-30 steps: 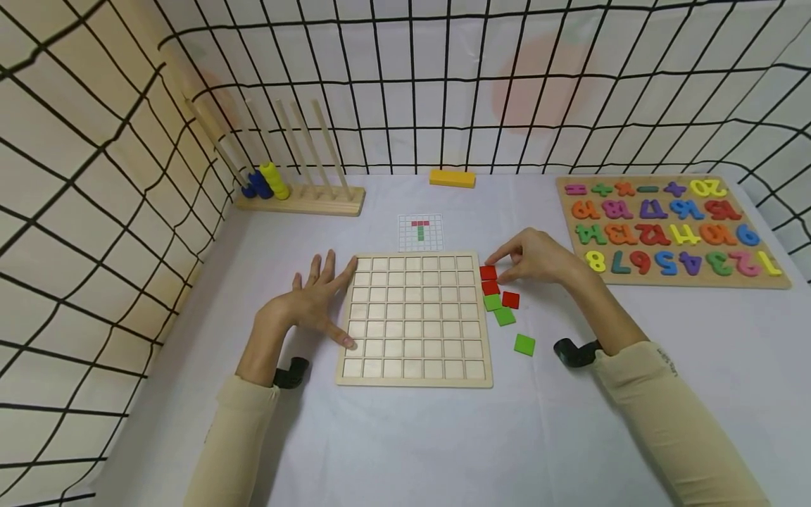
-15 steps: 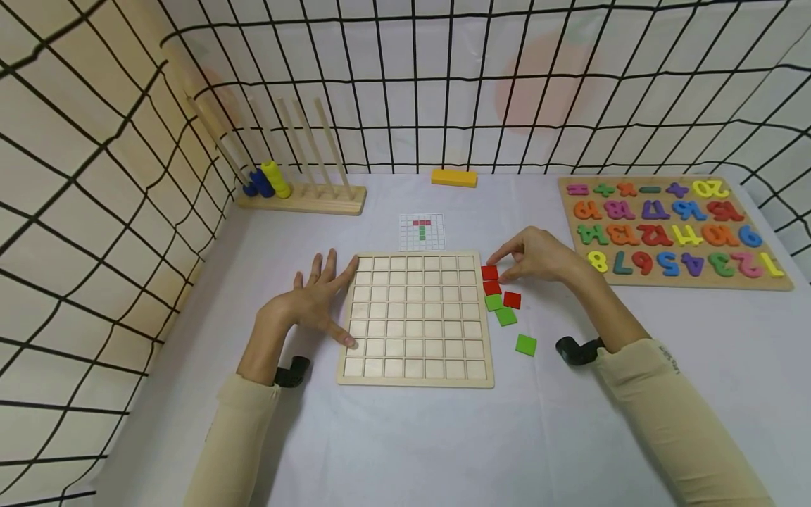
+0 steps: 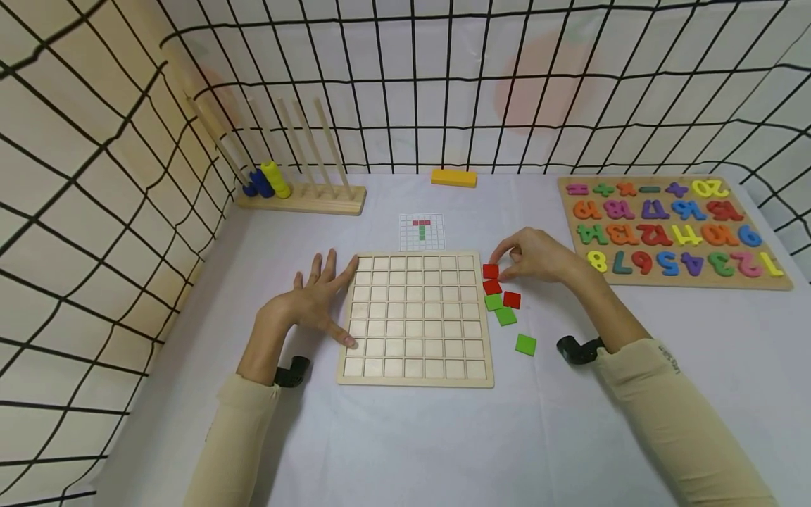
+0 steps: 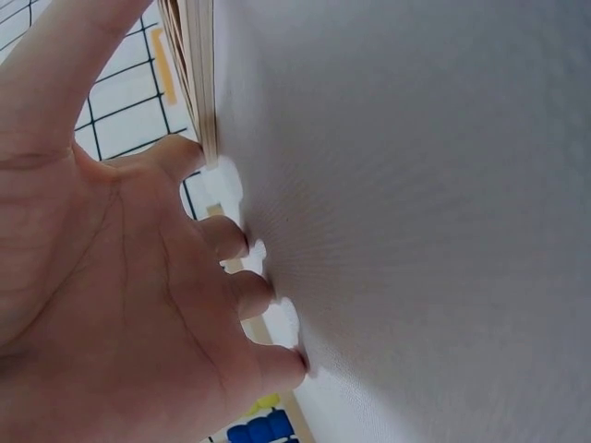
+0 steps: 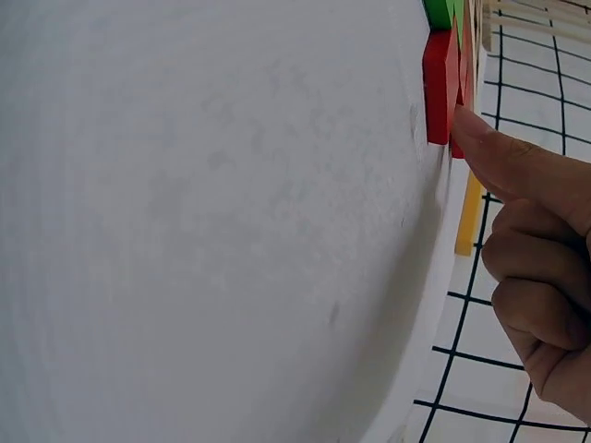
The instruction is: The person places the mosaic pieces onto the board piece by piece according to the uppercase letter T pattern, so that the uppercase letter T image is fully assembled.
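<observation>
Top red tile (image 3: 491,271): shifted slightly away from the board (image 3: 415,382), just beside its right rim, versus half a second ago; whether lifted can't be told.
Right hand (image 3: 538,255): tile pinched between thumb and forefinger, gap closed to tile width; other fingers tucked in.
Left hand (image 3: 313,304): spread wide, nothing gripped; board's left rim touched by thumb and forefinger.
Board cells: all left bare; pick apparently begun, no tile placed yet.

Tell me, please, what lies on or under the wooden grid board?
On the wooden grid board, the left hand rests its thumb at the left rim; the squares look bare. What is beneath cannot be seen: the board covers it.
</observation>
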Available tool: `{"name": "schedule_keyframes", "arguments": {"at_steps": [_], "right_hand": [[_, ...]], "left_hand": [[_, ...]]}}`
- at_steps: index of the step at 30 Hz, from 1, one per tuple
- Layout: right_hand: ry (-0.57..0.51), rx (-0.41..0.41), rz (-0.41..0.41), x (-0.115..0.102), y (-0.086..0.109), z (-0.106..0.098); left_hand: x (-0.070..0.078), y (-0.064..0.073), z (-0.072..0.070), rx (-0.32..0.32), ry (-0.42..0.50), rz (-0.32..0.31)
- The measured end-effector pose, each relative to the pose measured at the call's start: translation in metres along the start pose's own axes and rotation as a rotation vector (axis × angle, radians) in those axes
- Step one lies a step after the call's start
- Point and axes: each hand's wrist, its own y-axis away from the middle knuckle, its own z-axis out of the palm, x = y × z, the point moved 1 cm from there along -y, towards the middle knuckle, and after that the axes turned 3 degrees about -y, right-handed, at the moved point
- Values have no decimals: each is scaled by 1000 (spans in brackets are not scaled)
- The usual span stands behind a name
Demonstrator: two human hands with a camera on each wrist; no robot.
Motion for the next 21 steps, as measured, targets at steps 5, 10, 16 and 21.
{"name": "schedule_keyframes", "arguments": {"at_steps": [5, 10, 16, 21], "right_hand": [[-2, -25, 0, 1, 1, 0], [-14, -2, 14, 3, 2, 0], [-71, 21, -40, -8, 0, 5], [-96, 9, -79, -25, -5, 11]], "left_hand": [[0, 0, 1, -3, 3, -2], [1, 0, 1, 1, -2, -7], [0, -1, 1, -2, -1, -17], [1, 0, 0, -7, -1, -13]]}}
